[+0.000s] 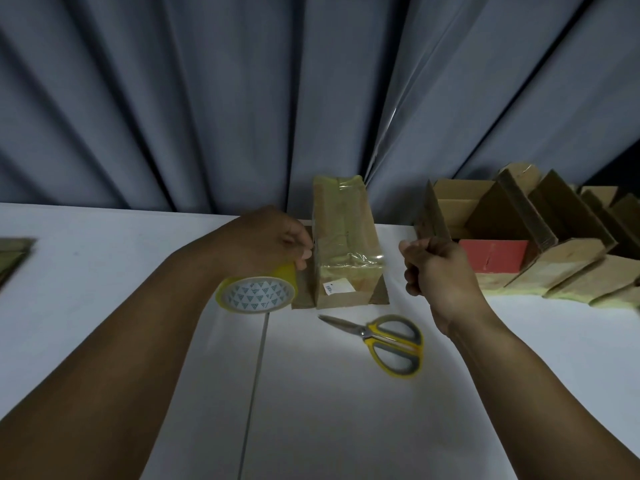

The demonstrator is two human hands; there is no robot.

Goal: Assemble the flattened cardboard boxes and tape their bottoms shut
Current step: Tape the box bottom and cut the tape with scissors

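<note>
An assembled cardboard box (341,237) stands bottom-up on the white table (329,410), its lower flaps spread out. Glossy clear tape (367,258) runs across and along its top. My left hand (263,242) grips a yellow tape roll (256,292) just left of the box, with the thumb close to the box's left side. My right hand (438,268) hovers right of the box with its fingers curled. I see nothing held in it.
Yellow-and-grey scissors (384,339) lie shut in front of the box. A row of several assembled boxes (519,233) with raised flaps fills the back right. Flattened cardboard (14,254) lies at the left edge. A grey curtain (242,98) hangs behind the table.
</note>
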